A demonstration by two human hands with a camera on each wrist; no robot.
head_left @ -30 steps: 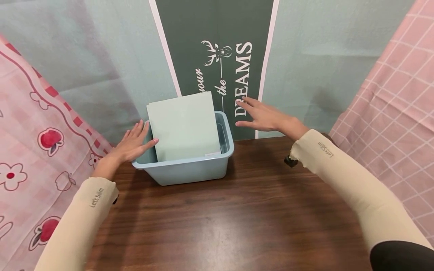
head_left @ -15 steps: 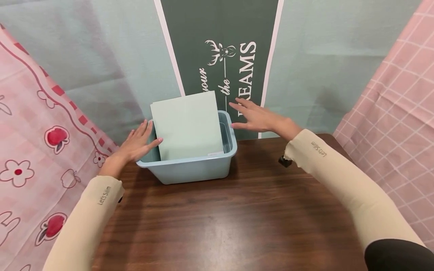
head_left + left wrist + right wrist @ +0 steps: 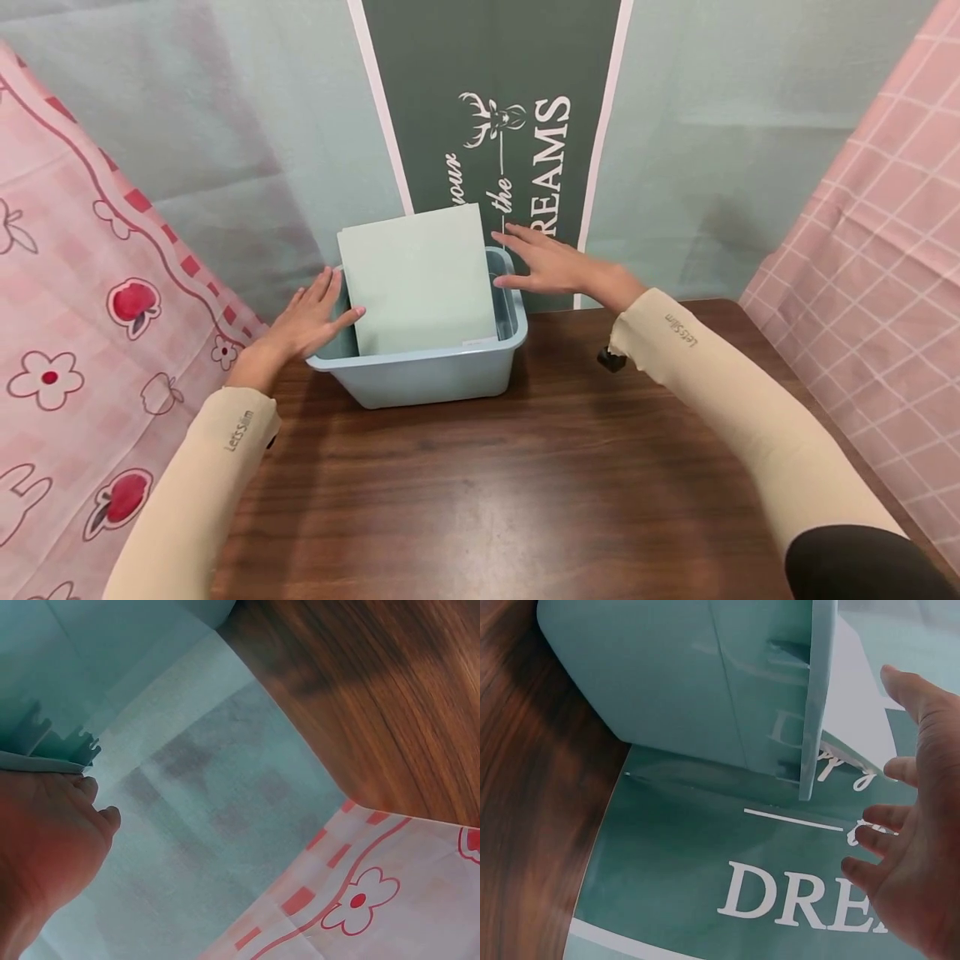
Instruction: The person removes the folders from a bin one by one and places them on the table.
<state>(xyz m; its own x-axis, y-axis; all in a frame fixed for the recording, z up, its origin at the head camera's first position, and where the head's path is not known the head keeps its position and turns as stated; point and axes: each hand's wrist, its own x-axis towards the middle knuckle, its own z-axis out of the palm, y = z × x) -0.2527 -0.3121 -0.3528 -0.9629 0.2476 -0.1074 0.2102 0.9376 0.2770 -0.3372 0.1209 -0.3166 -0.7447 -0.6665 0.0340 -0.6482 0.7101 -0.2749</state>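
Observation:
A light-blue plastic basin point(image 3: 427, 379) stands on the brown table against the back cloth. Pale, flat, square-cornered boards point(image 3: 416, 279), at least two layered, lean inside it and rise above the rim. My left hand point(image 3: 303, 321) is at the basin's left rim, fingers extended and thumb reaching over the inside; in the left wrist view its fingers point(image 3: 88, 789) show right at the rim's underside. My right hand point(image 3: 551, 262) hovers by the right rim with fingers spread and nothing held. In the right wrist view that hand point(image 3: 922, 825) is apart from the rim.
The dark wood table point(image 3: 480, 492) stretches in front of the basin. Behind hangs a grey-green cloth point(image 3: 675, 125) with white lettering and a deer head. Pink patterned cloth point(image 3: 75, 275) closes the left side, pink checked cloth point(image 3: 877, 250) the right.
My right hand has moved left toward the basin's right rim. The left hand keeps its place at the left rim. The whole head view has shifted slightly.

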